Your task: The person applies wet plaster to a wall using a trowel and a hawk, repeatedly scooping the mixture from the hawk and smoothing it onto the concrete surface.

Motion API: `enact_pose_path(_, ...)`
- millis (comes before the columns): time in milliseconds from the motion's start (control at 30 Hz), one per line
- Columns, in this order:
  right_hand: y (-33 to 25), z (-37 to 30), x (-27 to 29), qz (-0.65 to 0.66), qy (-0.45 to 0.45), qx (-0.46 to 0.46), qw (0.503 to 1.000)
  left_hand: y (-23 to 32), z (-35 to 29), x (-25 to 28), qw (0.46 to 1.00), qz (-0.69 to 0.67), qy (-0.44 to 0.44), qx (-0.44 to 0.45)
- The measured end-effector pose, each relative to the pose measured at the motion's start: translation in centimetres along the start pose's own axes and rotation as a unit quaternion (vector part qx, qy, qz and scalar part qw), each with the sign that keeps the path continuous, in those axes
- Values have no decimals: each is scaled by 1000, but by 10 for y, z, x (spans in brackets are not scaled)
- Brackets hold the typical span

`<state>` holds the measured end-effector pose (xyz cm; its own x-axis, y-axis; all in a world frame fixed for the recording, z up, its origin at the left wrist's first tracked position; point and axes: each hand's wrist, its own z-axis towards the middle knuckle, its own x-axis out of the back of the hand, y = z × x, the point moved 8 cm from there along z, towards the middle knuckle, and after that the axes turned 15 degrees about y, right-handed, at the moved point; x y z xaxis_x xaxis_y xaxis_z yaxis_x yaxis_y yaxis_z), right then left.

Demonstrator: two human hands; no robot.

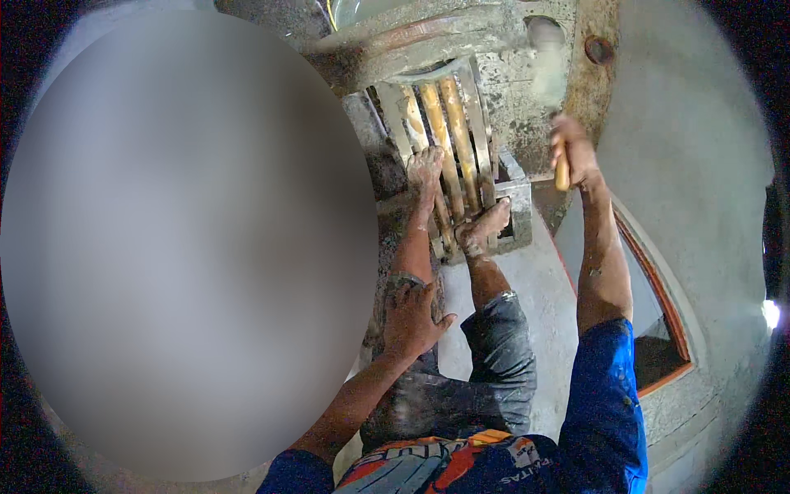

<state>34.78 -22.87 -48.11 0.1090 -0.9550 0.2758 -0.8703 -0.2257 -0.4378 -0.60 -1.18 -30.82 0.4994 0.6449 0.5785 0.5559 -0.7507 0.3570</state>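
Observation:
My right hand [573,152] is raised at the right, its fingers wrapped round the wooden handle [563,174] of a tool. Motion smears the tool's far end into a pale, broad shape [547,70] by the wall, so its exact kind is unclear. My left hand [411,319] lies on my left leg near the knee, fingers and thumb apart, holding nothing. Both of my bare, dusty feet rest on a platform of wooden or bamboo slats [455,123], the left foot [425,165] farther away than the right foot [485,226].
A grey hollow block [518,206] stands beside the slats. To the right, an orange-edged opening [666,337] is set in a grey plastered surface [683,140]. A round hole [599,50] shows at the top right. A large blurred patch hides most of the left side.

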Motion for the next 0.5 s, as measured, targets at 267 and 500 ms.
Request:
enact_pose_path(267, -12, 0, 10, -191, 78, 233, 951, 5, 1, 8, 1000, 9, -16, 15)
enact_pose_path(500, -69, -13, -39, -350, 213, 385, 827, 13, 4, 2, 1000, -3, -12, 10)
